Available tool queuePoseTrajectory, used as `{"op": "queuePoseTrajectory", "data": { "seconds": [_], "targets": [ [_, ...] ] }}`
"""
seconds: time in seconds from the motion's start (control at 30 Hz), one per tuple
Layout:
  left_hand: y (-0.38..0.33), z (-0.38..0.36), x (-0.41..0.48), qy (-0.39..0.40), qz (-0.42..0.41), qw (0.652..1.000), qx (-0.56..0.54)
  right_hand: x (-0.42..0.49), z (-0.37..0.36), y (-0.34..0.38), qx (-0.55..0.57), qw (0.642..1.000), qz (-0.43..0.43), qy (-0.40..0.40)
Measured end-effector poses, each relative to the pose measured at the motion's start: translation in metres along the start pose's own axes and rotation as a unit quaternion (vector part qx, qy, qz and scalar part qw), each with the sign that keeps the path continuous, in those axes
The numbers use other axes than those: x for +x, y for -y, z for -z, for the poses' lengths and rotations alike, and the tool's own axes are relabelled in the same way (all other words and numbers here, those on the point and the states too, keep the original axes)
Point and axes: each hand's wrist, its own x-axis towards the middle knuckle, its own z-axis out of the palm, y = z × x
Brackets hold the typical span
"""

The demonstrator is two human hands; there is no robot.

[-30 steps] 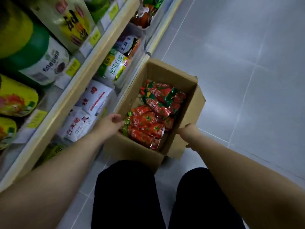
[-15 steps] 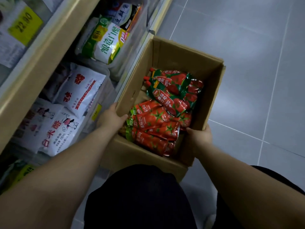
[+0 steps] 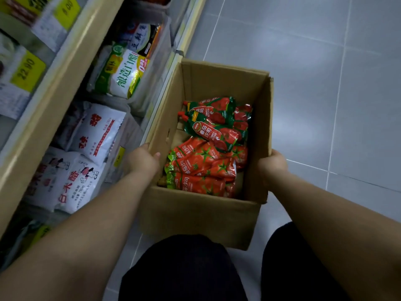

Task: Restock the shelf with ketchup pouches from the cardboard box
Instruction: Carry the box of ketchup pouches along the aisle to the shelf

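A person's left hand (image 3: 141, 160) grips the cardboard box (image 3: 217, 83) at its nine-o'clock wall, the right hand (image 3: 272, 165) at three o'clock. Inside lie ketchup pouches (image 3: 206, 166); the shelf (image 3: 54, 88) stands at nine o'clock. An uneven grip could tilt the box and spill pouches.

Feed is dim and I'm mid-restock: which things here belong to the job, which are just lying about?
Job: cardboard box, ketchup pouches inside it, shelf, left hand and right hand gripping the box's side walls.
Lying about: white vinegar bags, green-labelled bag, yellow price tags.
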Motion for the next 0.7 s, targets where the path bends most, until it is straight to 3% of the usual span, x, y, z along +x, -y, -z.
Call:
{"op": "queuePoseTrajectory", "data": {
  "seconds": [0.27, 0.7],
  "targets": [
    [-0.042, 0.054, -0.077, 0.020, 0.026, 0.999, -0.004, -0.048, 0.098, 0.026, -0.039, 0.998, -0.010, 0.051],
    [-0.163, 0.232, -0.249, 0.033, -0.027, 0.997, 0.069, -0.180, 0.333, 0.109, -0.033, 0.998, -0.022, 0.057]
  ]
}}
